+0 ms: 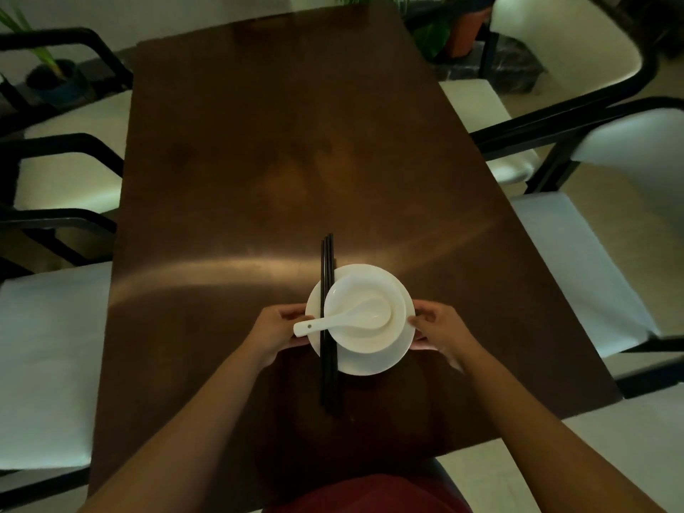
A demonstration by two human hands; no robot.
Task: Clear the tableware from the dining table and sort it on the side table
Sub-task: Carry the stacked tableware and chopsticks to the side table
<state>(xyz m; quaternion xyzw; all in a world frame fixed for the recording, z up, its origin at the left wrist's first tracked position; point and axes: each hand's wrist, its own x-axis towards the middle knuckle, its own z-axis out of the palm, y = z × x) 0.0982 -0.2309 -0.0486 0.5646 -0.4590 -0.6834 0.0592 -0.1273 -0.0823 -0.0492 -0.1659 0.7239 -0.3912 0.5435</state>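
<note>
My left hand (275, 333) curls its fingers around the left rim of the plate (370, 364), which sits at the near end of the dining table (259, 161). The black chopsticks (328, 320) lie loose across the plate's left side and will likely roll if I tilt. The bowl (361, 340) rests on the plate and holds a white spoon (344, 320) (handle poking out leftward). It looks like glazed ceramic, slick and breakable, so opposite rims seem the safest hold. My right hand (440, 333) pinches the right rim.
</note>
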